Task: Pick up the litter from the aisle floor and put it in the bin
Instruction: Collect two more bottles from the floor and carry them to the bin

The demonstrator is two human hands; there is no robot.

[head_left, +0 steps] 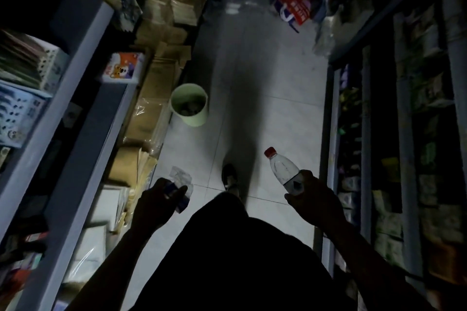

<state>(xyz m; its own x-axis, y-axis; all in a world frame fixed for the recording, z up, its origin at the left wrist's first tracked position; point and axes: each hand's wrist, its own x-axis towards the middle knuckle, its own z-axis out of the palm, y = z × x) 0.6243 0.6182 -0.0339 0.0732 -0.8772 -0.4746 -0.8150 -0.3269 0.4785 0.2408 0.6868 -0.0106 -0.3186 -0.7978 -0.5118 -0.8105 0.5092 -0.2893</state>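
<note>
I am counting two hands, one bottle, one bin and one bundle of wrappers, all in a dim aisle seen from the head camera. My right hand point(312, 199), at lower right of the frame, is gripping the bottle point(284, 171) round its lower half, fingers curled over the label; the bottle is clear, nearly empty as far as I can tell, tilting up and left with its red cap point(270, 152) on. My left hand point(158, 199), at lower left of centre, is pinching the wrappers point(180, 185): a crumpled clear piece sticking up above the fingers and something blue and white beneath them. How many pieces are in that bundle I cannot tell.

The bin point(189, 108) is standing upright at centre left, pale green, open-topped, with some dark rubbish already inside. It is sitting on the floor point(278, 78) just beside the cardboard boxes point(161, 63) that are lining the left edge of the aisle, under the left shelves point(75, 98).

One shoe point(229, 176) is showing on the tiles between my hands. The right shelves point(404, 121) are closing the other side. Bags and a red package point(294, 5) are piling up at the top of the frame, at the far end. Bare tile is running up the middle between the bin and the right shelves.
</note>
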